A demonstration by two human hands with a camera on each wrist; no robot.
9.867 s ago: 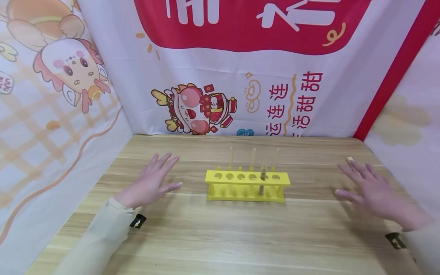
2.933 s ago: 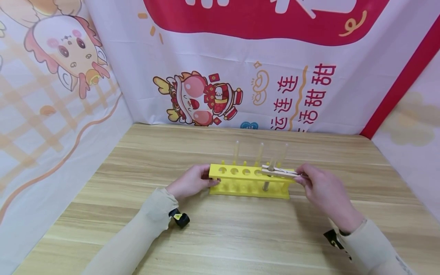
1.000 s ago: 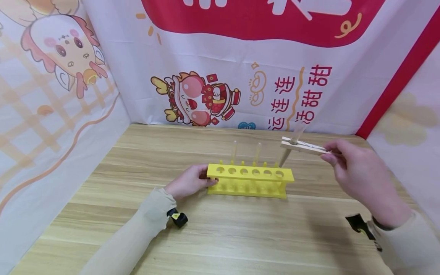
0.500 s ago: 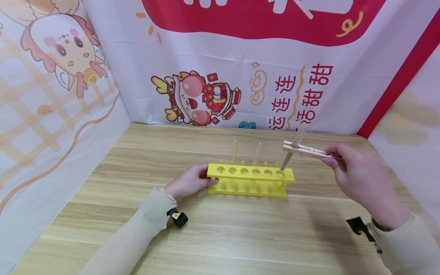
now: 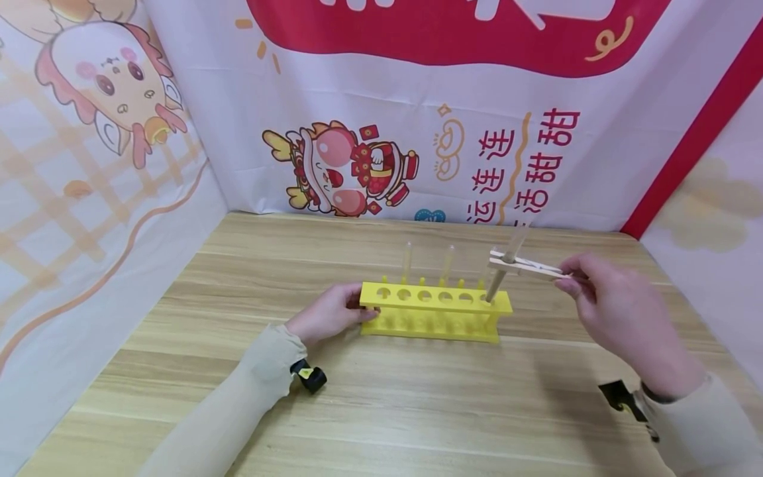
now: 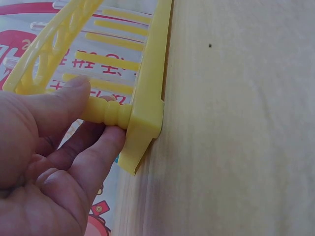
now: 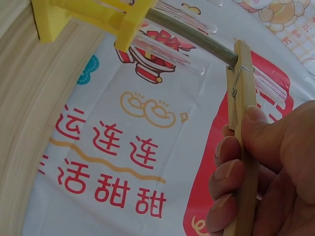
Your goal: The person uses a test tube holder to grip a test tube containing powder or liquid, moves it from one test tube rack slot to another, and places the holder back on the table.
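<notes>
A yellow test tube rack [image 5: 411, 297] with a row of holes stands on the table. My left hand [image 5: 326, 315] holds its left end; the left wrist view shows thumb and fingers around the end post [image 6: 106, 111]. In my right hand [image 5: 622, 321] is a wooden test tube holder [image 5: 539, 268], its long handle wrapped by the fingers in the right wrist view. The holder's jaws clasp a test tube [image 5: 496, 286] with grey-brown contents in its lower part. This tube leans, its bottom end at the rack's rightmost hole; how deep it sits is hard to tell.
Clear test tubes [image 5: 407, 260] stand upside down on pegs behind the rack. The wood-grain table [image 5: 381, 404] meets a printed cloth backdrop [image 5: 369, 86] at the back, with cloth walls on both sides.
Earlier my hands were apart on either side of the rack. Then the holder lifted the tube from the second hole from the right; now the tube has come down to the rightmost hole.
</notes>
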